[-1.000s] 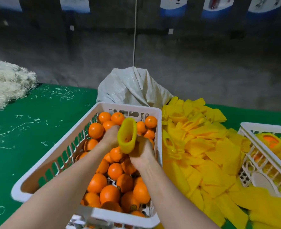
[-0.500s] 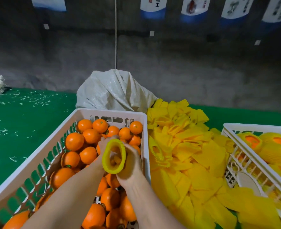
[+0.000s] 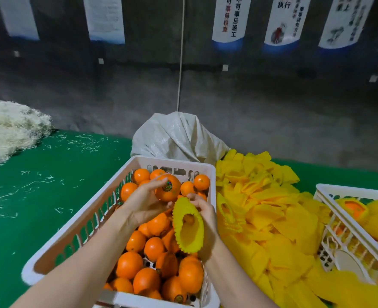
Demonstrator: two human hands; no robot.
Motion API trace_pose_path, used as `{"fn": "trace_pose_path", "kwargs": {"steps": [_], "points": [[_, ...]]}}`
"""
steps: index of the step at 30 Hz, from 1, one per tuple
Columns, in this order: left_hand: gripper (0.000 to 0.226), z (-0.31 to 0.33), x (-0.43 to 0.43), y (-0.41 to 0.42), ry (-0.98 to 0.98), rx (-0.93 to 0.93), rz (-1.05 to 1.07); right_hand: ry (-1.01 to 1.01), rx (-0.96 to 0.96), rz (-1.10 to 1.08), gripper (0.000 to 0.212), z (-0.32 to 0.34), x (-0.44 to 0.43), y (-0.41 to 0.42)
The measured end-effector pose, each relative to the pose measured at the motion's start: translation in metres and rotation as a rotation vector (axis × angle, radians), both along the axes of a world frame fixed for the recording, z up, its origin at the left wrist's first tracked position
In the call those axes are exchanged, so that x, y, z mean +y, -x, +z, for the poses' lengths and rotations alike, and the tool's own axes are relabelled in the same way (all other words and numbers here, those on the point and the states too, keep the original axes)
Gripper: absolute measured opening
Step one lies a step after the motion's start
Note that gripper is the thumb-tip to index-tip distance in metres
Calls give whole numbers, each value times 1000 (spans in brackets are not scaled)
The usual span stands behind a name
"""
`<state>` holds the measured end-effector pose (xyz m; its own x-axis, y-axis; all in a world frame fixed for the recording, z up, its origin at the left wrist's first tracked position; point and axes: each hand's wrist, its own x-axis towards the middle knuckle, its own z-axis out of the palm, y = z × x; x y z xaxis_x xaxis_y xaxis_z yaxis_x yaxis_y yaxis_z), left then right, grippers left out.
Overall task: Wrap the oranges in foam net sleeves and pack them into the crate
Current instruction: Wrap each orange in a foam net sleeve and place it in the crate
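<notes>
Green tabletop (image 3: 50, 207), white crate (image 3: 77, 232) of loose fruit. My left hand (image 3: 143, 203) has left the sleeve, fingers (image 3: 160, 182) now curled round orange (image 3: 169, 192); right hand (image 3: 207, 216) pinches foam sleeve (image 3: 189, 228), mouth gaping. Insertion next, I judge.

both bare forearms reach in from the bottom edge, left hand (image 3: 144, 204) palm turned to the camera with fingers curled round an orange (image 3: 169, 190), right hand (image 3: 207, 215) just beside it, fingers pinching a gaping foam sleeve (image 3: 189, 227).
</notes>
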<state>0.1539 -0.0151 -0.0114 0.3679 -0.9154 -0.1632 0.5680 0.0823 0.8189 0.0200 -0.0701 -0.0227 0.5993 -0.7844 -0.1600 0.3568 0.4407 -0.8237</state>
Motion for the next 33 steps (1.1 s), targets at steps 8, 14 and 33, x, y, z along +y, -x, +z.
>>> {"fn": "trace_pose_path", "kwargs": {"steps": [8,14,33], "points": [[53,4,9,68,107,-166,-55,112,-36,2,26,17,-9,62],[24,5,-10,139,64,27,1,396,17,9,12,25,0,105],[52,0,-27,281,109,-72,122,681,183,-523,22,7,-23,220]]}}
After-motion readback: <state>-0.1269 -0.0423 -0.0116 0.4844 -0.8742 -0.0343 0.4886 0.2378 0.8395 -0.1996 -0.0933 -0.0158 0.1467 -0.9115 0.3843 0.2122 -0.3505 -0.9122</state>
